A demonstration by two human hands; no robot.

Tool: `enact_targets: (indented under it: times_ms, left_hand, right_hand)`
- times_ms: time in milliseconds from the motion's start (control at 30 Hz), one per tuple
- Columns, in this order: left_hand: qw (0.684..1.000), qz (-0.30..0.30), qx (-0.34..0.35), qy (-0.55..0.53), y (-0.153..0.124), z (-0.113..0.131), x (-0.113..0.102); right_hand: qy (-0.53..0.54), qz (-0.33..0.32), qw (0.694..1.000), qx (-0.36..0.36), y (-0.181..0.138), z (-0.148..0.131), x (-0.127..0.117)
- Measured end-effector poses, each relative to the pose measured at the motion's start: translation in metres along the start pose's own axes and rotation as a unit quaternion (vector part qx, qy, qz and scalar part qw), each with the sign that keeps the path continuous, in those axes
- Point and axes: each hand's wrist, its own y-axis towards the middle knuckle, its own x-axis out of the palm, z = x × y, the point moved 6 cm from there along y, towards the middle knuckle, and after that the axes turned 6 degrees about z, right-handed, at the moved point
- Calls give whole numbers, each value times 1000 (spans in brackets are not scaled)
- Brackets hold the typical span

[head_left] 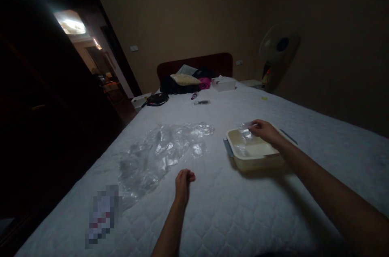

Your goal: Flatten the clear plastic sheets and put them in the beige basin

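My right hand [263, 130] pinches a small clear plastic bag [245, 132] by its edge. The bag hangs over the left part of a cream-coloured plastic box [258, 164], which has no lid on and grey side clips. Another piece of clear film seems to lie inside the box, though it is hard to make out. To the left, my left hand [184, 182] rests on the white quilted bed [231, 216] with its fingers curled in and nothing visible in them. Just beyond it spreads a heap of clear plastic bags [164, 147].
A blurred-out item [103, 216] lies at the near left of the bed. Farther back are a small dark packaged item [202, 102], a black pouch [157, 99], a white tissue box [223, 83] and piled clothes [182, 83]. A fan [279, 44] stands at the right.
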Motion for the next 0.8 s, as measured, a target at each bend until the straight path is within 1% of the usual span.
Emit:
enact_targets:
  times_ms: [67, 133, 200, 267, 400, 567, 667, 800]
  left_hand:
    - [1000, -7, -1, 2, 0, -4, -1]
    - [1000, -11, 4, 16, -1, -5, 0]
    - [999, -12, 12, 38, -2, -6, 3]
    - [997, -17, 25, 66, -4, -6, 7]
    - [994, -36, 49, 96, -5, -4, 13]
    - [993, -19, 44, 105, -6, -4, 12]
    - [993, -26, 42, 106, -6, -4, 12]
    - [992, -33, 50, 108, -8, -1, 13]
  right_hand:
    - [-5, -21, 996, 91, 8, 26, -7]
    - [-14, -40, 987, 155, 9, 49, -7]
    - [-18, -55, 980, 190, 8, 65, -2]
    - [-27, -71, 976, 205, 7, 76, 7]
    - [-58, -117, 973, 192, 10, 87, 32]
    - [-112, -140, 966, 184, 15, 97, 63]
    - [-148, -136, 967, 159, 16, 99, 74]
    - [-199, -101, 970, 94, 19, 96, 76]
